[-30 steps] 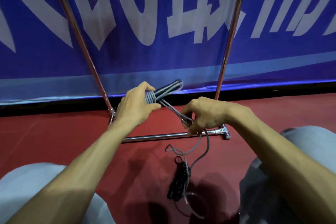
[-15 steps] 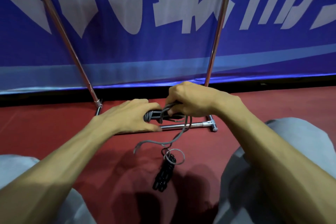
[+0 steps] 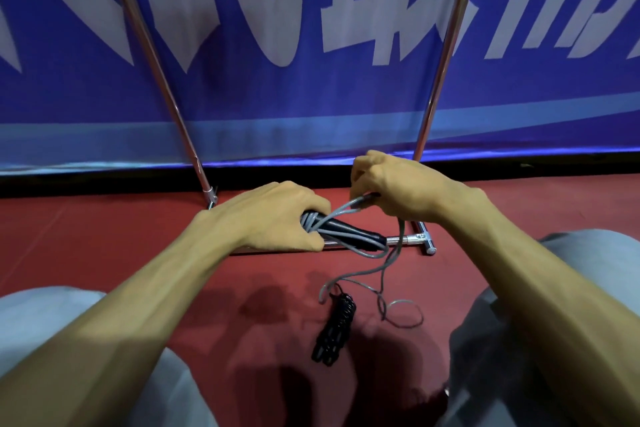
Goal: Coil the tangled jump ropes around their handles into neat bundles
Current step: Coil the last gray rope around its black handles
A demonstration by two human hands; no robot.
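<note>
My left hand (image 3: 273,217) grips the black handles (image 3: 349,232) of a jump rope, which point right and have a few turns of grey rope (image 3: 391,263) wound on them. My right hand (image 3: 391,187), just right of and above the handles, pinches a doubled stretch of that grey rope. From it the rope hangs down in loose loops to the red floor. A black jump rope bundle (image 3: 334,331), coiled tight, lies on the floor below the hands.
A chrome stand (image 3: 420,239) with two slanted poles and a floor bar sits just behind the hands, holding a blue banner (image 3: 311,45) with white lettering. My knees in grey trousers (image 3: 540,340) flank the red floor (image 3: 104,236).
The handles have swung down from pointing up-right to lying level. My right hand circled over them and has now lifted up and right, drawing the grey rope taut; the loose tail has shifted right.
</note>
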